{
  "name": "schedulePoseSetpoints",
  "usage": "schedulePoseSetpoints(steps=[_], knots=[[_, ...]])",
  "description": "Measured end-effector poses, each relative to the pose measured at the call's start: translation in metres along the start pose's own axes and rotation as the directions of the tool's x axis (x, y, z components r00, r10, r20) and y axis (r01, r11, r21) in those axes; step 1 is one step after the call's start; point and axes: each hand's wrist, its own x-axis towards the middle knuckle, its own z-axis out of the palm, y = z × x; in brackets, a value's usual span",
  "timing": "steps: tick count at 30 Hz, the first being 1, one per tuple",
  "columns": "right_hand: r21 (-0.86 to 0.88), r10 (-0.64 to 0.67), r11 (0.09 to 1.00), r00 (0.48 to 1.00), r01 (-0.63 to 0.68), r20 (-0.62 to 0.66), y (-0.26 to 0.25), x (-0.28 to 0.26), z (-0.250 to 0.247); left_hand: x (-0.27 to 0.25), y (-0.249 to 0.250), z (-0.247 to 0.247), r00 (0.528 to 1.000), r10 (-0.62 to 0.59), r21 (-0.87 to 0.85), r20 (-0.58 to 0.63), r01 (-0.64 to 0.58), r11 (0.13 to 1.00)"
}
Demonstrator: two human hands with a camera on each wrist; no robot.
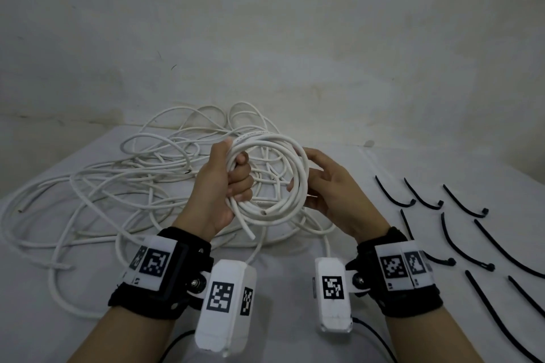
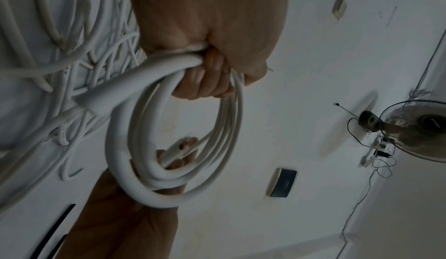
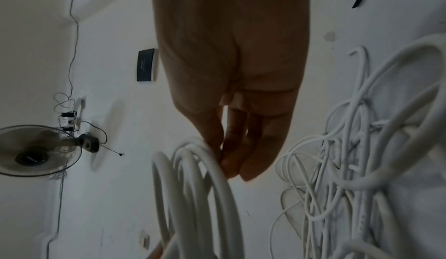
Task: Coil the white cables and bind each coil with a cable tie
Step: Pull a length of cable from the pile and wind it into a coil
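A coil of white cable [image 1: 265, 140] is held up above the table, between both hands. My left hand [image 1: 227, 183] grips its left side in a fist, fingers wrapped through the loops [image 2: 207, 72]. On the coil's right side my right hand [image 1: 330, 186] holds the strands between thumb and fingers [image 3: 231, 91]. One cut end of the cable sticks out at the bottom of the coil [image 2: 231, 129]. Beneath and behind the coil lies a loose tangle of white cable [image 1: 132, 180]. Several black cable ties [image 1: 460, 242] lie in rows to the right.
The table is covered with a white cloth [image 1: 283, 280] and ends at a pale wall behind the tangle. Loose cable spreads over its left half and runs under my wrists. A fan [image 2: 415, 129] shows in the wrist views, far off.
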Motion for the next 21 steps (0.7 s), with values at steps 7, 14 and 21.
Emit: schedulePoseSetpoints(steps=[7,14,21], knots=[[-0.09,-0.008,0.996,1.0,0.007,-0.013,-0.011,-0.007,0.006,0.0,0.002,-0.002,0.999,0.039,-0.046,-0.037,-0.041,0.998],[-0.422,-0.269,0.881,0.96,0.214,-0.075,-0.009,-0.008,0.011,0.001,-0.002,0.001,0.999,-0.005,-0.053,0.047,0.007,0.999],[-0.427,-0.375,0.854,0.921,0.298,-0.105,0.0,-0.003,0.012,0.001,-0.006,0.003,0.996,-0.039,-0.046,0.079,0.042,0.998]])
